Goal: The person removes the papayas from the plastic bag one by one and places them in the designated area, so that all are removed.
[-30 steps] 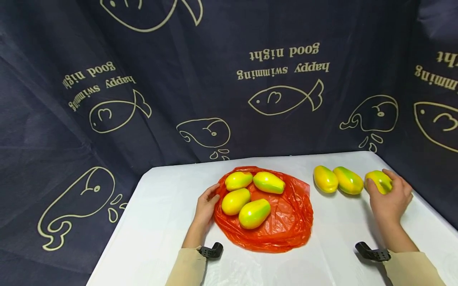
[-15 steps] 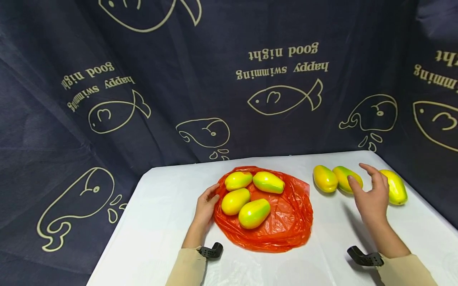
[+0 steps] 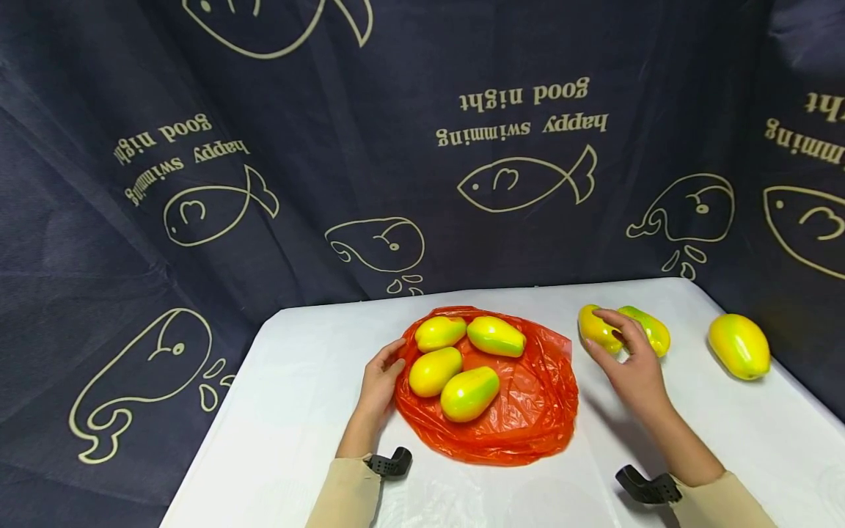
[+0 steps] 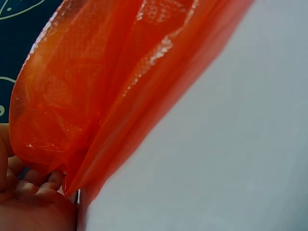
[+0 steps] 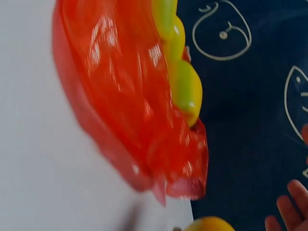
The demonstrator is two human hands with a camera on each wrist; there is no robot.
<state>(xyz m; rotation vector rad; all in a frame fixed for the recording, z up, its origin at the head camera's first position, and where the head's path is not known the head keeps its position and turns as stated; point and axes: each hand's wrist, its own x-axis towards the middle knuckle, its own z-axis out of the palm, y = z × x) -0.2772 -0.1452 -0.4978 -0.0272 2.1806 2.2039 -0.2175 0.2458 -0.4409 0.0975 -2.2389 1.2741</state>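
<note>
A red plastic bag (image 3: 528,389) lies spread on the white table, its rim rolled down. On it rest several yellow-green papayas (image 3: 469,394). My left hand (image 3: 379,378) holds the bag's left edge; in the left wrist view the red film gathers at its curled fingers (image 4: 36,178). Over the right side of the table, my right hand (image 3: 634,367) holds nothing, thumb and fingers apart. Its fingertips overlap a papaya (image 3: 590,323) in the head view, partly hiding it. Right behind the hand lies another papaya (image 3: 650,326).
One more papaya (image 3: 739,346) lies alone near the table's right edge. The white table (image 3: 264,440) ends at a dark curtain (image 3: 396,147) printed with fish, which hangs behind and along the right side.
My right hand has let go of the rightmost papaya, which now lies farther right, and moved left to the other two. My left hand stays at the bag.
</note>
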